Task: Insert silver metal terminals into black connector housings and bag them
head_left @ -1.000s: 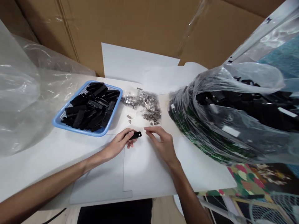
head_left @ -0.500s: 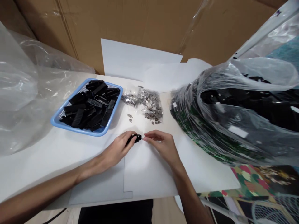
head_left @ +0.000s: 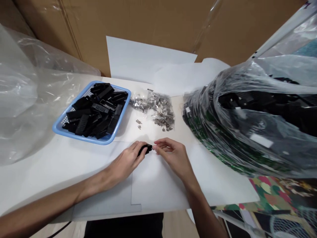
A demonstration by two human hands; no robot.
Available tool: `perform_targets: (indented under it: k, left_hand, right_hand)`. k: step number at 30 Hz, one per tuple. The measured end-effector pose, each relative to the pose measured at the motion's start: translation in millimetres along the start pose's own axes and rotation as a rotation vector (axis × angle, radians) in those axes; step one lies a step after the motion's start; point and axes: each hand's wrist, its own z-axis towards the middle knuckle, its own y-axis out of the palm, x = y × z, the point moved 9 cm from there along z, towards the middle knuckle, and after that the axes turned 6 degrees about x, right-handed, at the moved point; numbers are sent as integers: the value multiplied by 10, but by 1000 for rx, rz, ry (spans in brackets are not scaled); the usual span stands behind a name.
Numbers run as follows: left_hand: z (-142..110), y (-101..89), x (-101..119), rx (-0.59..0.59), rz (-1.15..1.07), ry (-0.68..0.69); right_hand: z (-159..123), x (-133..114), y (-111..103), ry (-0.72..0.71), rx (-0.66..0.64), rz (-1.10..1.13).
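Observation:
My left hand [head_left: 128,159] is wrapped round a black plastic part [head_left: 148,149], whose right end sticks out past the fingers. At that end, the thumb and forefinger of my right hand [head_left: 172,153] are pinched together. What they hold is too small to make out. Just beyond my hands, two small metal pieces [head_left: 138,122] lie loose on the white table. Behind them rests a clear bag [head_left: 162,107] of similar metal pieces, some spilling out at its near edge.
A blue plastic basket [head_left: 99,142] full of black plastic parts stands at the left. On the right, a large clear sack [head_left: 215,132] bulges with black items. Clear plastic sheeting [head_left: 19,99] hangs at the far left. A cardboard wall [head_left: 153,23] closes off the back.
Both hands and the black plastic part have shifted slightly to the right and down in the view. The grip of each hand looks the same.

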Motion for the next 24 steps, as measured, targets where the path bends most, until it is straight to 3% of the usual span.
perform_targets:
  k: [13, 19, 24]
  left_hand:
    - [0, -33, 59, -31, -54, -18]
    - [-6, -106, -53, -10, -203, -181]
    - [-20, -113, 127, -89, -161, 38]
  right_hand:
    - [7, 58, 16, 48, -24, 71]
    - [-42, -102, 97, -92, -216, 119]
    - [-51, -176, 24, -181, -175, 137]
